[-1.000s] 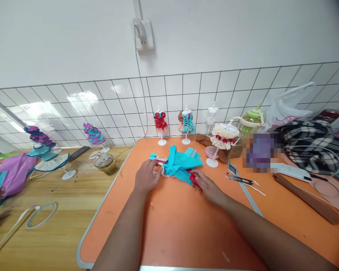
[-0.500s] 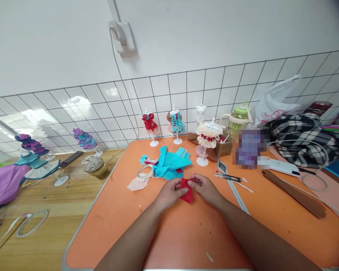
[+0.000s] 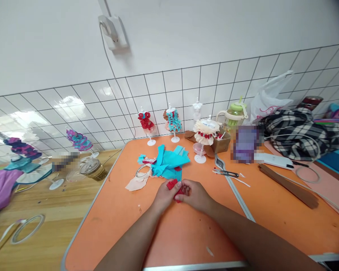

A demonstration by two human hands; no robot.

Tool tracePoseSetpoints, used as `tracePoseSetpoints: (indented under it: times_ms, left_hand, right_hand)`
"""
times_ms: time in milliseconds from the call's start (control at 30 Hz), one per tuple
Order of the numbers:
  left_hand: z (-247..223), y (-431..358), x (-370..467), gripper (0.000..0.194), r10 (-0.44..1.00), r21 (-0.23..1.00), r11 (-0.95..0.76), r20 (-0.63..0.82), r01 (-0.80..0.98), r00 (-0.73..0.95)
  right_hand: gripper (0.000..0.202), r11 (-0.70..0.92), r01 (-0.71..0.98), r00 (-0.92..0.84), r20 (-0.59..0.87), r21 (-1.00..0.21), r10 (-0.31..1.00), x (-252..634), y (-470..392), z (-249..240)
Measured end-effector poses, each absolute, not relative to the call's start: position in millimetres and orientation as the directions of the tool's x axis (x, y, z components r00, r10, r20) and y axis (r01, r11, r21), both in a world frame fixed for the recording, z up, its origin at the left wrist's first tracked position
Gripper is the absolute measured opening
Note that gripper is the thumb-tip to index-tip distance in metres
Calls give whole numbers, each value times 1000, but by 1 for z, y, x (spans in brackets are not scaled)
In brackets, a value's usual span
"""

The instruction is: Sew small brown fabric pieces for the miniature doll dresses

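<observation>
The red piece (image 3: 173,184) is between your hands, over the middle of the orange desk (image 3: 115,226). I can't tell if it is paper or cloth. Your left hand (image 3: 164,195) has its fingers curled round it, thumb on top. Your right hand (image 3: 197,195) pinches the right side with its fingers close together. Using both hands probably stops such a soft thing from flopping about.

Just past your hands lies a crumpled blue heap (image 3: 168,165). Being farther off, it leaves room for your arms. At its left are a tape ring (image 3: 137,171), a pale pink scrap (image 3: 136,183) and a small red box (image 3: 149,160). The snips (image 3: 226,173) lie to the right, likely easy to grab. The red dress (image 3: 145,121) and frilly blue dress (image 3: 174,121) are on stands by the far wall, maybe so they don't get bumped.

The brown box (image 3: 222,145) on the far right has red and white bits inside. The pink bowl (image 3: 197,148) is partly hidden by the cream dress (image 3: 206,131), so I can't see what it holds. On the left, the lidded cup (image 3: 93,169) has something yellowy-brown in it.
</observation>
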State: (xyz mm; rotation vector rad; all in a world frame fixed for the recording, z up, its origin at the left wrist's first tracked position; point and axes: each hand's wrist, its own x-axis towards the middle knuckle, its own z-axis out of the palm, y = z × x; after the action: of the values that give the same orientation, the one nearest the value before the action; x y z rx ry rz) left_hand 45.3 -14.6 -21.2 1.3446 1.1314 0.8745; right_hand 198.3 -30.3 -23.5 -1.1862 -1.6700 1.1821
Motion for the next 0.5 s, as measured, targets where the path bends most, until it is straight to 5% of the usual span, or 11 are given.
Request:
tracePoseSetpoints:
  times_ms: [233, 500]
  left_hand:
    - [-23, -11, 41, 38, 962, 992, 93, -111, 84, 249]
    - [-34, -5, 44, 40, 948, 964, 154, -83, -216, 307]
  right_hand:
    - [24, -103, 115, -314, -135, -988, 940, 207, -22, -32]
    - [17, 47, 172, -207, 11, -984, 978, 216, -15, -35]
